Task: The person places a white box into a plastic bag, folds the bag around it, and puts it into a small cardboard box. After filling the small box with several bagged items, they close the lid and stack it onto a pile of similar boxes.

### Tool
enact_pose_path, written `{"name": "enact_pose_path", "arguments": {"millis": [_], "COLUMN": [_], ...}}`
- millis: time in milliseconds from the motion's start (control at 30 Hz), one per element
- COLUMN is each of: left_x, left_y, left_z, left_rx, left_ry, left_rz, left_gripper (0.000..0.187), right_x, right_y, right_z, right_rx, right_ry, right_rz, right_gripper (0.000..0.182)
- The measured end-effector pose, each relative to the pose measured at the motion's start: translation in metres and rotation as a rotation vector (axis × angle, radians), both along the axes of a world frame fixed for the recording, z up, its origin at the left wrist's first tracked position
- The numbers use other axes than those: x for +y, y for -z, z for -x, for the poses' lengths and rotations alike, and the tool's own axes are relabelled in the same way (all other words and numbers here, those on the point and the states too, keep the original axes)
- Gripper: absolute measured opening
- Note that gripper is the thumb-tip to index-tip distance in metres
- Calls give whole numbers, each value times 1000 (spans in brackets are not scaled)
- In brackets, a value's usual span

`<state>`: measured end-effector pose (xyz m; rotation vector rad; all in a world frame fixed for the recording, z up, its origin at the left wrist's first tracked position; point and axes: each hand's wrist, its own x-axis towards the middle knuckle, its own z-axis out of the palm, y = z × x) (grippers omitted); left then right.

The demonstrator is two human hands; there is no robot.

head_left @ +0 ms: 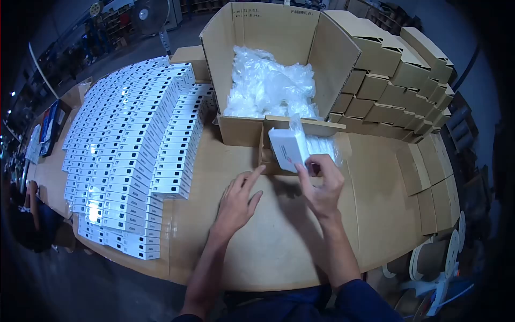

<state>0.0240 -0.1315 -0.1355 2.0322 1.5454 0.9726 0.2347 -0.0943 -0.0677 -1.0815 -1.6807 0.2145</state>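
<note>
My right hand [323, 185] pinches the lower right corner of a white flat device [286, 148], held tilted above a small open carton [273, 167]. Clear plastic wrap trails up from the device's right side. Inside the carton, on its right, lie items in clear bubble wrap [322, 146]. My left hand [240, 197] holds nothing; its fingers are apart, the index fingertip close to the carton's front left corner. Behind the carton stands a large open box [244, 131] filled with clear plastic bags [271, 83].
Stacked white labelled boxes [120, 145] cover the table's left side. Folded brown cartons [386, 80] are piled at the back right, with more cartons [432, 182] along the right edge. A fan [145, 14] stands behind. Part of another person [33, 206] shows far left.
</note>
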Motion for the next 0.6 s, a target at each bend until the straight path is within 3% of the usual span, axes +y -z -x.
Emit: {"name": "enact_pose_path", "arguments": {"millis": [133,400,600], "left_x": [13,15,13], "left_y": [11,16,13], "left_z": [-6,-3,-10], "left_rx": [149,88,89], "left_ry": [-11,-14,-59], "left_rz": [-69,-46,1], "left_gripper": [74,78,77], "right_x": [21,40,44], "right_y": [23,35,31], "right_z": [28,41,41], "right_rx": [-74,-213,-153], "right_ry": [65,59,56], "right_rz": [-161,-46,62], "right_gripper": [17,17,19]}}
